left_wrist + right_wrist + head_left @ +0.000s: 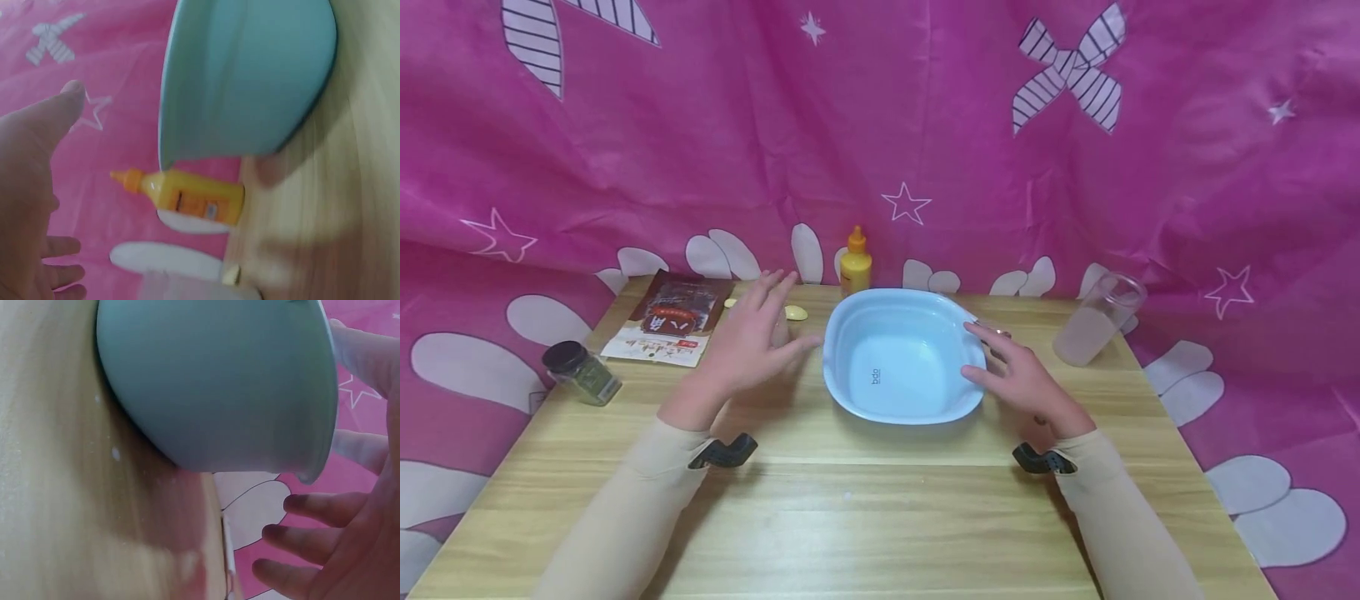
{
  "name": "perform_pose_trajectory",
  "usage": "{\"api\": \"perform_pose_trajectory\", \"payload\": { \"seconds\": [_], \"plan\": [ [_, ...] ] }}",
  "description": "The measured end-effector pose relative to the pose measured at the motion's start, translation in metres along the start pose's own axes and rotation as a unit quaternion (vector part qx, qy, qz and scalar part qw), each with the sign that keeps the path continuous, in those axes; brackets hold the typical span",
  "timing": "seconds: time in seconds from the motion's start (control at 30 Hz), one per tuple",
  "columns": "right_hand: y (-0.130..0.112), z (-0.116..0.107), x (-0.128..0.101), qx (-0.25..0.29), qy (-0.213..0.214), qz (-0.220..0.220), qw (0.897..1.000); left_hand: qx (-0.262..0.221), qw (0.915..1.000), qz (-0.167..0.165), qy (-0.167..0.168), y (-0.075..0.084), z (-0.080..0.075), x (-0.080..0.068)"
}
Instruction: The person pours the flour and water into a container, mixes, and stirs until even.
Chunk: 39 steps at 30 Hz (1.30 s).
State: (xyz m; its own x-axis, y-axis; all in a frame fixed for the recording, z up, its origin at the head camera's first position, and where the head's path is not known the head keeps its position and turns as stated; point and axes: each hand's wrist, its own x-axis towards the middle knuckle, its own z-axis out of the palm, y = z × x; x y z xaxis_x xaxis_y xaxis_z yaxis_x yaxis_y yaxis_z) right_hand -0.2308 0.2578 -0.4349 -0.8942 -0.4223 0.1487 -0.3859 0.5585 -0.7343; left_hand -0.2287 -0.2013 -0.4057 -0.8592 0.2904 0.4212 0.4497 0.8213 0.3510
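Two bare hands flank a light-blue plastic basin [901,354] standing upright near the middle of a wooden table [850,517]. The left hand [751,337] hovers just left of the basin, fingers straight and spread, grasping nothing; the left wrist view shows it clear of the basin wall. The right hand [1018,379] lies at the basin's right rim, fingers relaxed and extended; whether the fingertips touch the rim cannot be told, and nothing is grasped. The basin appears to hold clear liquid or to be bare, which the pictures do not settle. Judged from this layout, the work is at an early stage: no surrounding item is lifted or opened, and the basin is not yet gripped.

Behind the basin stands a yellow squeeze bottle [855,263] with an orange nozzle. To the left lie a printed sachet [672,318], a small pale-yellow object [796,313] and, at the table's edge, a dark-lidded jar [581,372] of greenish contents. At the right rear a clear plastic cup [1099,320] stands holding pale contents.

The table has light wood grain. A pink curtain [700,125] printed with white stars and flowers closes off the room behind and to both sides.
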Motion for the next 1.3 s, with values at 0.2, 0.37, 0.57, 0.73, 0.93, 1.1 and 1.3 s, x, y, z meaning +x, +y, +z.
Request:
{"api": "perform_pose_trajectory", "payload": {
  "seconds": [0.2, 0.37, 0.57, 0.73, 0.93, 1.1, 1.3],
  "plan": [
    [0.01, 0.003, -0.001, 0.062, 0.005, -0.005, 0.998, -0.066, 0.9962, -0.055, 0.019, -0.023, -0.005, -0.001],
    [0.011, 0.003, -0.001, 0.077, 0.007, -0.002, 0.997, -0.117, 0.9871, -0.106, 0.023, -0.042, -0.008, -0.004],
    [0.013, 0.004, -0.001, 0.08, 0.011, -0.002, 0.997, -0.137, 0.9819, -0.13, 0.016, -0.063, -0.001, -0.006],
    [0.02, 0.004, -0.003, 0.104, 0.015, 0.001, 0.994, -0.164, 0.9754, -0.148, -0.001, -0.074, 0.008, -0.008],
    [0.025, 0.006, -0.005, 0.112, 0.018, 0.011, 0.994, -0.205, 0.9656, -0.16, -0.006, -0.083, 0.017, -0.013],
    [0.024, 0.007, -0.005, 0.129, 0.019, 0.012, 0.991, -0.228, 0.9598, -0.163, -0.005, -0.089, 0.026, -0.014],
    [0.026, 0.011, -0.005, 0.144, 0.02, 0.014, 0.989, -0.237, 0.9556, -0.174, -0.001, -0.094, 0.034, -0.014]
  ]
}}
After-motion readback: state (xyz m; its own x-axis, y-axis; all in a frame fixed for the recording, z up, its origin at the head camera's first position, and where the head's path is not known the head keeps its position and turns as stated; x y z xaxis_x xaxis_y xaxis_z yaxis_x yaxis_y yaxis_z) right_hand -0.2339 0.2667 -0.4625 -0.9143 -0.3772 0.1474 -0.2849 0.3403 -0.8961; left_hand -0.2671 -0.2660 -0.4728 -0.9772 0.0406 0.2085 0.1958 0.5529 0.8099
